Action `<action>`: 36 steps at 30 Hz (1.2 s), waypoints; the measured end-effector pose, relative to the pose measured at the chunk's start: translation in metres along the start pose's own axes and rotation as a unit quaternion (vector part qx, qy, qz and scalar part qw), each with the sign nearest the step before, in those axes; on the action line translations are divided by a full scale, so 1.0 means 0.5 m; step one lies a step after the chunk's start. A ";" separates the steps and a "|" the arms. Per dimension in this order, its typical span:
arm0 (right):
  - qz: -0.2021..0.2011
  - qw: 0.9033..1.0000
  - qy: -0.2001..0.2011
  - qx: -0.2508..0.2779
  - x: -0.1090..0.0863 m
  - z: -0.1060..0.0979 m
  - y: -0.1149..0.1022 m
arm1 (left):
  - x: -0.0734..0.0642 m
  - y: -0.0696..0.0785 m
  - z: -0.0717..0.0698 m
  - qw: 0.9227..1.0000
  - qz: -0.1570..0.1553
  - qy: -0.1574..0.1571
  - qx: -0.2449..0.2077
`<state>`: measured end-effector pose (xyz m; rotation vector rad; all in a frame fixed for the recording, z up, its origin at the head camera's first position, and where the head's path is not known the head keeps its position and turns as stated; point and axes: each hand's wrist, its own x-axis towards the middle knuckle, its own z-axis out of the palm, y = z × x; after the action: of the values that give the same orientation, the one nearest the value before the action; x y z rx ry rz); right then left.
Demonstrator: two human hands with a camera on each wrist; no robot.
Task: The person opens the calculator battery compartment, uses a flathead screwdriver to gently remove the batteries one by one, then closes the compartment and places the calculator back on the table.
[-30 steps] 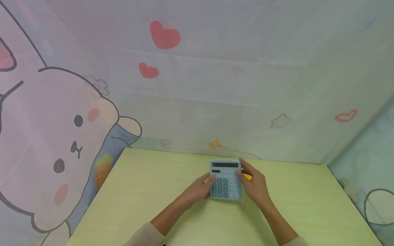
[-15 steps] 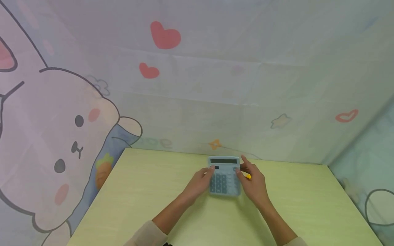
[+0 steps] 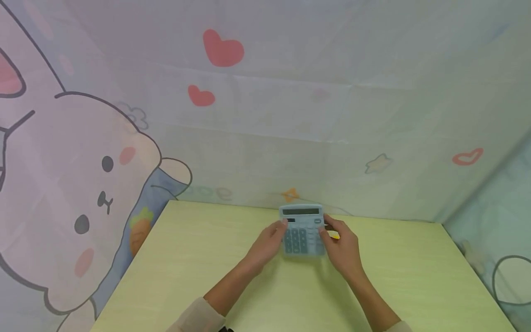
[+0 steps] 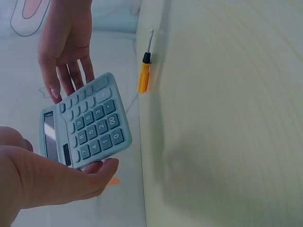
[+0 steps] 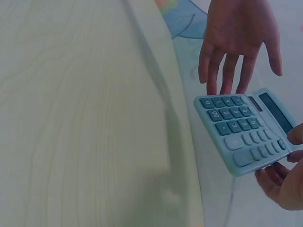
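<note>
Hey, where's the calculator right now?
In the head view, the calculator is in the lower half, just right of centre, held off the table between the left hand and the right hand.

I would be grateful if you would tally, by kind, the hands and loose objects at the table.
Hands: 2, the left hand and the right hand
Calculators: 1, light blue
Hand tools: 1, yellow-handled
Total: 4
</note>
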<state>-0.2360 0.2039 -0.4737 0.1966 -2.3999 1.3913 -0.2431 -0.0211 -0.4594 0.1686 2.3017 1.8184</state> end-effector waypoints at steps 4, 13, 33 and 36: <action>-0.016 0.999 -0.005 -0.032 -0.001 -0.003 0.001 | -0.001 -0.001 -0.004 1.000 0.002 -0.010 -0.013; 0.025 0.998 -0.052 0.003 -0.005 -0.009 0.008 | 0.004 -0.005 -0.009 0.999 -0.001 0.021 -0.048; 0.097 0.974 -0.045 0.200 -0.010 0.008 0.034 | 0.033 -0.039 -0.008 0.992 0.018 0.082 -0.094; 0.097 0.976 -0.035 0.194 -0.011 0.011 0.034 | 0.034 -0.040 -0.007 0.993 0.009 0.082 -0.088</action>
<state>-0.2372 0.2073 -0.4922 0.1118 -2.2256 1.9694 -0.2595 -0.0256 -0.4795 0.0111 2.2334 2.1048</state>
